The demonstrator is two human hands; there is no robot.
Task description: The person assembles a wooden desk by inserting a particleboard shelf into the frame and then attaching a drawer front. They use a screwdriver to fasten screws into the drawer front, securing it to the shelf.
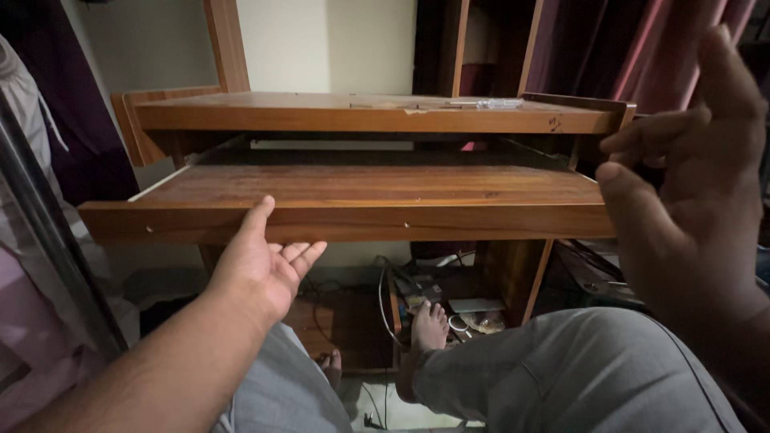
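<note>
A brown wooden desk has a pull-out tray slid out under its top. My left hand is palm up under the tray's front edge, thumb against the front face, fingers spread. Close to the camera at the right end of the tray, my right hand is raised with its fingers apart, holding nothing. A small clear object lies on the desk top toward the right.
My grey-trousered legs and bare feet are under the desk, among cables and small items on a low shelf. Dark red curtains hang at the right. Pale cloth is at the left.
</note>
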